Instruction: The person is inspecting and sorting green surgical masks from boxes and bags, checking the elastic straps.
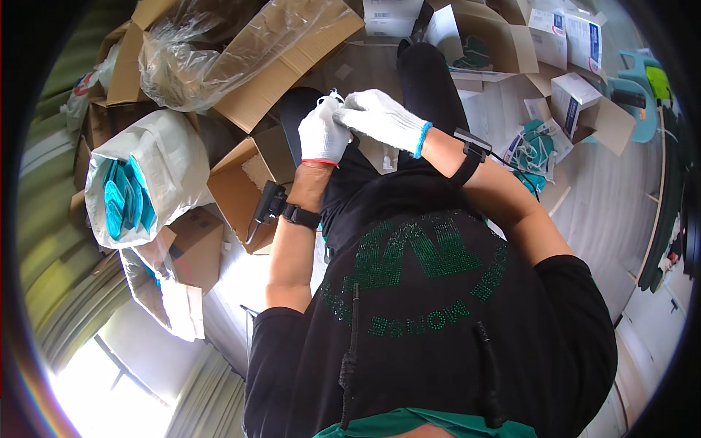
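Note:
My left hand [325, 135], in a white knit glove with a red cuff, is raised over my lap. Its fingers are curled closed, and a small loop of white cord or glove tip [335, 95] sticks up above them. From the right, my right hand [381, 119], in a white glove with a blue cuff, meets it with fingers pressed together at the left hand's fingertips. Whatever lies between the fingers is too small and hidden to name. Both wrists carry a black strap with a small device.
An open carton [281, 62] with clear plastic film stands far left, above a smaller open box [237, 186]. A white sack [179, 157] holds folded teal pieces [125, 197]. At right lie teal items with white cords [537, 153], several white boxes [573, 102] and a blue stool [639, 109].

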{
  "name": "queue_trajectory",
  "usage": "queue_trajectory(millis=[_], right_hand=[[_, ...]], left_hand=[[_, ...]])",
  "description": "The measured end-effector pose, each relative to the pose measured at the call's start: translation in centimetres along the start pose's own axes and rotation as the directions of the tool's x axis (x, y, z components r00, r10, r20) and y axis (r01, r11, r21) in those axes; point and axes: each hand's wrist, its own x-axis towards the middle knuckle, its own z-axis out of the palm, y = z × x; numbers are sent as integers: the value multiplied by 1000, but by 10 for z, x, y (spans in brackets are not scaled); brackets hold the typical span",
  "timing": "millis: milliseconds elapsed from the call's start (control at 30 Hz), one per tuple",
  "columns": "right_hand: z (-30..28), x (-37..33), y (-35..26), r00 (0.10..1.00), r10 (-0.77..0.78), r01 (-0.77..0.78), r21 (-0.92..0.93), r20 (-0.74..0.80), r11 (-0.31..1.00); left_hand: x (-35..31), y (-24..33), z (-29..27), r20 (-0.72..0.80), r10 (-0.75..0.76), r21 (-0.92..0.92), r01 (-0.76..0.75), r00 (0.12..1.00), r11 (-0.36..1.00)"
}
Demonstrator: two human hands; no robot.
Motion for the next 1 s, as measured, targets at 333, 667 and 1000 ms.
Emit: queue_trajectory(millis=[333,667,1000], right_hand=[[-12,-13,28,989,148,-120,639,9,760],[24,-33,38,989,144,-110,500,-29,859],[9,-82,49,991,129,-132,85,48,988]], left_hand=[[9,10,-5,509,-154,-845,526,847,98],[11,-10,53,-215,-132,-93,114,968,989],[-20,-26,85,-58,-267,6,268,962,964]])
